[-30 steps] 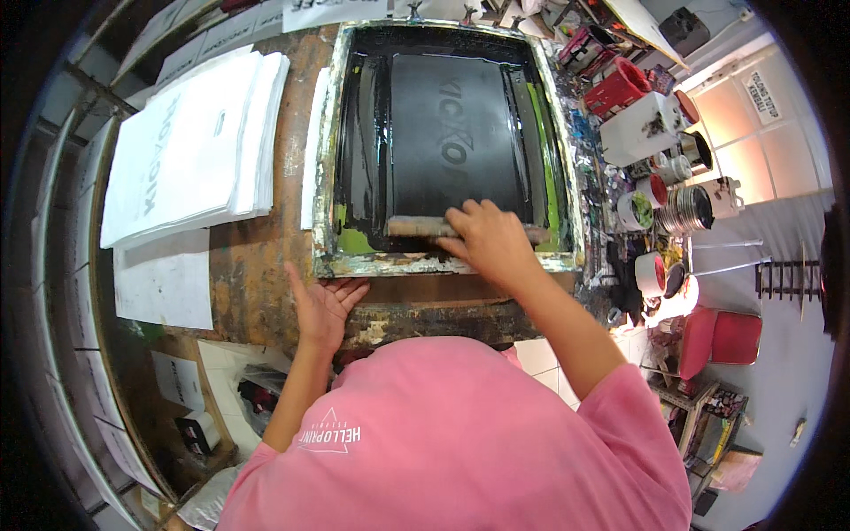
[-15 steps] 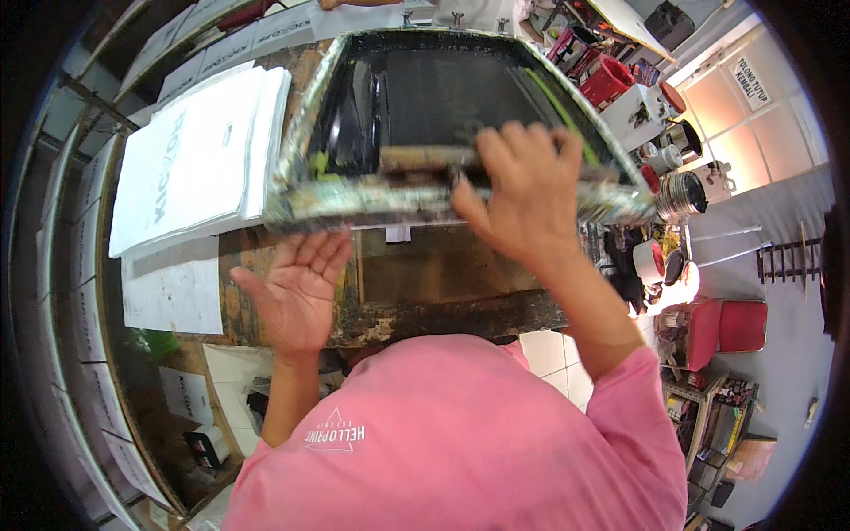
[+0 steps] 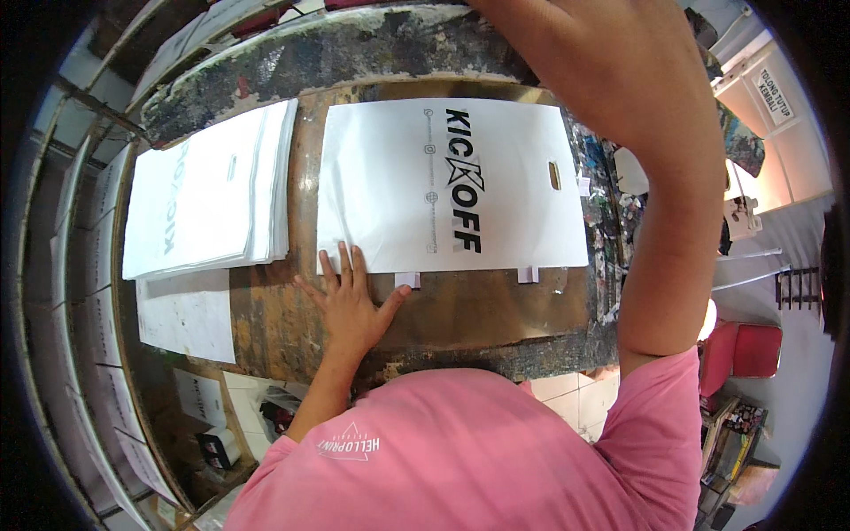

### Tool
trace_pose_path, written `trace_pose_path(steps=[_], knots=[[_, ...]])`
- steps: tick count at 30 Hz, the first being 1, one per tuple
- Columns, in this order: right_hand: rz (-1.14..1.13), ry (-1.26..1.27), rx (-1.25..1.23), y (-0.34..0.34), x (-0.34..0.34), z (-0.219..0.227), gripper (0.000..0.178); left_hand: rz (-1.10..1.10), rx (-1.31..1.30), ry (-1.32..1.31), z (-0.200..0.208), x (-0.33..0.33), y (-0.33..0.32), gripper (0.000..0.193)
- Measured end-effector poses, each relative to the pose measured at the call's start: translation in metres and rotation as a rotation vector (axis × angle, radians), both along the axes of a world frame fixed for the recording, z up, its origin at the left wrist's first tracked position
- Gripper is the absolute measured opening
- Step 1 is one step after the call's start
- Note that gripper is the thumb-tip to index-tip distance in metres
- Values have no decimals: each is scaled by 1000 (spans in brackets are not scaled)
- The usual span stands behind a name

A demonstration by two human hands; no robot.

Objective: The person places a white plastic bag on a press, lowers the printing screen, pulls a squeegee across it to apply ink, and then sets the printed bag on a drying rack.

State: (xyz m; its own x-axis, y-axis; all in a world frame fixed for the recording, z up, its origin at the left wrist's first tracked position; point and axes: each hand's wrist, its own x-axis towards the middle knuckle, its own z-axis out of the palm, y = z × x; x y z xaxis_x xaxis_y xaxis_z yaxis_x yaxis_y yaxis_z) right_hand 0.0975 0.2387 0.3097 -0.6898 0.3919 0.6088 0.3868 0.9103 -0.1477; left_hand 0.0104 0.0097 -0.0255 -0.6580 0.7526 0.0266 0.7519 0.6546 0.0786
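A white bag (image 3: 381, 177) with fresh-looking black print and an oval handle slot lies flat on the worn, ink-stained table. My left hand (image 3: 350, 310) is open, fingers spread, its fingertips on the bag's near left corner. Small pale tabs (image 3: 407, 280) stand along the near edge of the bag. High at the upper right, my right hand (image 3: 593, 53) is raised, close to the lens; its fingers run out of the picture. Beside it, across the top, shows the ink-crusted screen-printing frame (image 3: 310, 53), lifted off the bag. The squeegee cannot be seen.
A thick stack of white printed bags (image 3: 208, 195) sits left of the bag, over a smudged white sheet (image 3: 186, 310). Shelves with more bags (image 3: 111, 327) line the left side. A red chair (image 3: 744, 351) and a low rack (image 3: 730, 434) stand at the right.
The screen frame has gone up and away from the table, uncovering the printed bag. My right hand has risen with it, while my left hand has come down onto the bag's corner.
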Motion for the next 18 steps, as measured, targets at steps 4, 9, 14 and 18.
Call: trace_pose_path(steps=[4, 9, 14, 18], knots=[[-209, 54, 18, -5, -11, 5, 53, -95, 344, -45, 20, -11, 19, 82], [-442, -117, -215, -17, -40, 38, 55, 1, 841, -163, 84, -30, 70, 43], [57, 42, -1, 14, 0, 10, 56, 181, 1005, -368, 100, -39, 51, 39], [160, 24, 330, 39, 1, 4, 47, 261, 1121, -434, 116, -90, 6, 41]])
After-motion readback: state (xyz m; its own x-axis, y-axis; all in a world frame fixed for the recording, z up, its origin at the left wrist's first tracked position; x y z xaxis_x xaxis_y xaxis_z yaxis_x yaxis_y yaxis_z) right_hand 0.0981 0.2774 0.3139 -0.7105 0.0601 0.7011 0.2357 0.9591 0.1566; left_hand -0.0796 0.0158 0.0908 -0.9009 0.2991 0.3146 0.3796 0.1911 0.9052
